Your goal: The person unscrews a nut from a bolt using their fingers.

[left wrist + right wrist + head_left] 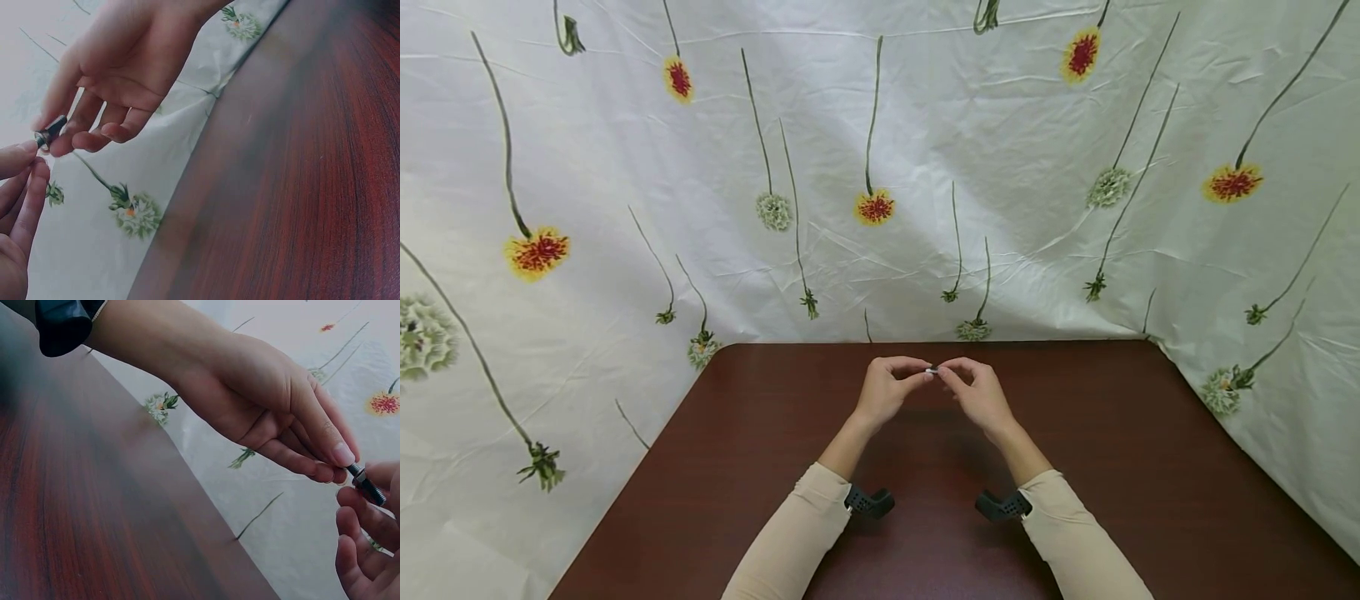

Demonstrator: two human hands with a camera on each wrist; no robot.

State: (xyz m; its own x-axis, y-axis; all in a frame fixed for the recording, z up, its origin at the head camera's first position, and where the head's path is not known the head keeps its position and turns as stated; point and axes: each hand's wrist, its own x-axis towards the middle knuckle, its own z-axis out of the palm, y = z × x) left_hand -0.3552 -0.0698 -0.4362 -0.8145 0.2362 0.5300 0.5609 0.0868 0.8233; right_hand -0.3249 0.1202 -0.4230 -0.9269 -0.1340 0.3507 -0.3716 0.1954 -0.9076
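Both hands meet over the far part of the table, with a small dark threaded bolt (932,370) between their fingertips. My left hand (880,393) pinches one end of it between thumb and finger. From the other side, the thumb and finger of my right hand (982,398) pinch it too. The right wrist view shows the bolt's threads (374,491) and a nut (359,479) around its middle. In the left wrist view the bolt (55,126) is partly covered by fingertips. The right hand's other fingers curve loosely below.
A dark red-brown wood table (760,500) lies under both forearms. Behind it and along its sides hangs a white cloth (820,250) printed with flowers. Black straps with a device (868,502) sit at the wrists, over light sleeves.
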